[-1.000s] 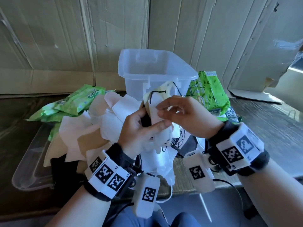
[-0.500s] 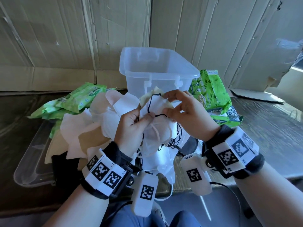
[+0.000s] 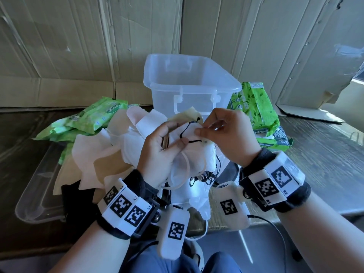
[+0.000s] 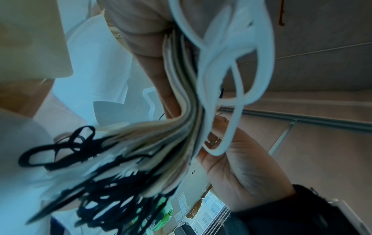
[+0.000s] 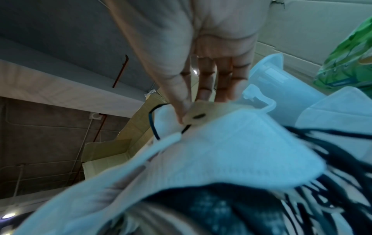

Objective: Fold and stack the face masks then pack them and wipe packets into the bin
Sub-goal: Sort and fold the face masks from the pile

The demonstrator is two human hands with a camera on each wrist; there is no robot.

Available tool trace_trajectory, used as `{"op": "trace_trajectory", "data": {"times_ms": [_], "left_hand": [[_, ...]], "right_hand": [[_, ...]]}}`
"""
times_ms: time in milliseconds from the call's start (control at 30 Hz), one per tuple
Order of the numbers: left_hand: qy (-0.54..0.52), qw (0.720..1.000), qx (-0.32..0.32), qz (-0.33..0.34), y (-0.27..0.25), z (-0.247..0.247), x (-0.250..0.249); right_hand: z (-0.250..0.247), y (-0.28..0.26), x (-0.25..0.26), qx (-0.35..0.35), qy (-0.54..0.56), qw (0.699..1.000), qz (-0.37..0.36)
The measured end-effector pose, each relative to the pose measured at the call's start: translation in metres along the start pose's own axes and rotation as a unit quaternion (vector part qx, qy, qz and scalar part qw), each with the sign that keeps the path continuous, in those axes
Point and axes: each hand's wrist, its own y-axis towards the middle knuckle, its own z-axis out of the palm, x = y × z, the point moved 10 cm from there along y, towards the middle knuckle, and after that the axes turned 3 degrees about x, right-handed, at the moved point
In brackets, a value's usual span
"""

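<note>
The mask on top has come down flatter onto the bundle since a second ago, when it stood up in front of the bin, and the right hand (image 3: 226, 138) has slid from the middle of it to its upper right corner. There it pinches the edge of the top mask (image 3: 194, 133) between thumb and forefinger, right where the black ear loop (image 3: 187, 129) is fixed; the right wrist view shows the thumb tip pressed on that beige corner. The left hand (image 3: 159, 152) stays curled round the stack of folded masks (image 4: 181, 101), thumb clamped across the front, and the left wrist view shows many layered edges packed in that grip with white and black loops hanging loose. So, by the look of it, this one is being lined up on the stack, not yet packed. The clear bin (image 3: 189, 91) stands in the upper centre of the head view, just behind the hands, seemingly with nothing in it. Loose masks (image 3: 92, 154) lie heaped at centre left over a clear lid (image 3: 33, 196), green wipe packets (image 3: 102, 117) behind them at left, more wipe packets (image 3: 256, 107) at the right of the bin. Plenty left: folding goes on, packing has not begun.
</note>
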Motion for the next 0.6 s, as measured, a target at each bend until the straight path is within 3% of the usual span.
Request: {"op": "trace_trajectory", "data": {"times_ms": [133, 300, 467, 600], "left_hand": [[0.009, 0.999, -0.021, -0.024, -0.001, -0.005, 0.005], [-0.018, 0.996, -0.081, -0.037, -0.001, -0.023, 0.008], [0.014, 0.997, -0.067, -0.021, 0.004, -0.020, 0.005], [0.019, 0.998, -0.040, -0.039, 0.004, -0.015, 0.011]], "right_hand": [[0.002, 0.001, -0.005, 0.011, 0.023, 1.000, -0.010], [-0.027, 0.010, -0.023, -0.050, -0.007, 0.998, 0.026], [-0.065, 0.013, -0.028, -0.140, -0.026, 0.989, 0.041], [-0.055, 0.016, -0.031, -0.099, -0.034, 0.994, 0.044]]}}
